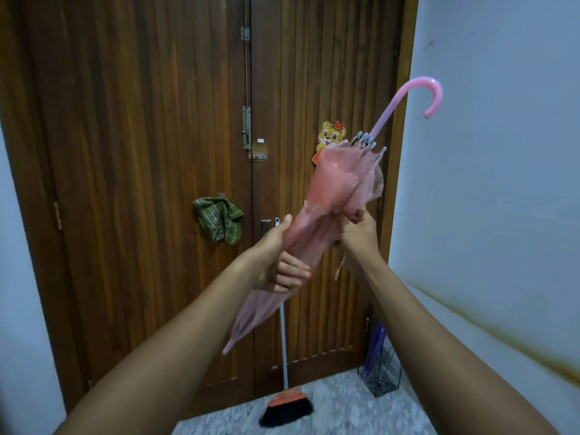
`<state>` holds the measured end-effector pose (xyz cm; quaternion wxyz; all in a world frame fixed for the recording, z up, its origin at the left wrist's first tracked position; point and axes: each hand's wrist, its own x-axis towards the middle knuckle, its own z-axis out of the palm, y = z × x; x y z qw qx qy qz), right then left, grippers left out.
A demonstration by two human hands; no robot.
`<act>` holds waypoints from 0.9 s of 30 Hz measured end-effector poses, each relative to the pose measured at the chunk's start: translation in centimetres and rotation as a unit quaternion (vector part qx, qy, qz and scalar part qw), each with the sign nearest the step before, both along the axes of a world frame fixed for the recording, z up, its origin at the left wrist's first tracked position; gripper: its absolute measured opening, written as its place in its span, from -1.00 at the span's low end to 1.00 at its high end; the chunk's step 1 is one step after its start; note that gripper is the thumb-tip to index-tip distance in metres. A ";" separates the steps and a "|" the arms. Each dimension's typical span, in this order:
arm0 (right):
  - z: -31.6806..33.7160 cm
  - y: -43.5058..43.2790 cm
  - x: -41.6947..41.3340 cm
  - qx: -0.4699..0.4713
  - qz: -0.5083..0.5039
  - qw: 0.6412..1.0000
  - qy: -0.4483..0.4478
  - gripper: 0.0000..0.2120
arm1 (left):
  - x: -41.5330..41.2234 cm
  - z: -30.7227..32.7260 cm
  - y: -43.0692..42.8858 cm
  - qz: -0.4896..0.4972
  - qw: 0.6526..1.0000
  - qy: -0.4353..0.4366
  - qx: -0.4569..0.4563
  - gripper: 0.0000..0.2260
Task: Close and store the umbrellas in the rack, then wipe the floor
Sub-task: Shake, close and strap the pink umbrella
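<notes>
I hold a folded pink umbrella (332,189) slantwise in front of the wooden door, its curved pink handle (430,95) up at the right and its tip down at the left. My left hand (282,259) grips the lower canopy. My right hand (361,230) pinches the loose canopy folds at the middle. A thin strap dangles below my right wrist. The wire umbrella rack (381,372) stands on the floor at the door's right corner, with a purple umbrella (375,343) inside it.
A broom (287,406) with an orange head leans against the door, bristles on the speckled floor (345,412). A green checked cloth (219,221) hangs on the door. White walls close in on both sides.
</notes>
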<state>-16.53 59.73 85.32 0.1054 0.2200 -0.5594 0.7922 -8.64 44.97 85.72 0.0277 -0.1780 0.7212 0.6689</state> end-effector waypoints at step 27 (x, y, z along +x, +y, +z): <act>1.5 1.3 2.2 0.262 0.028 0.964 0.024 -0.84 | -2.3 -4.7 -4.3 0.118 0.964 0.237 -0.041 -0.78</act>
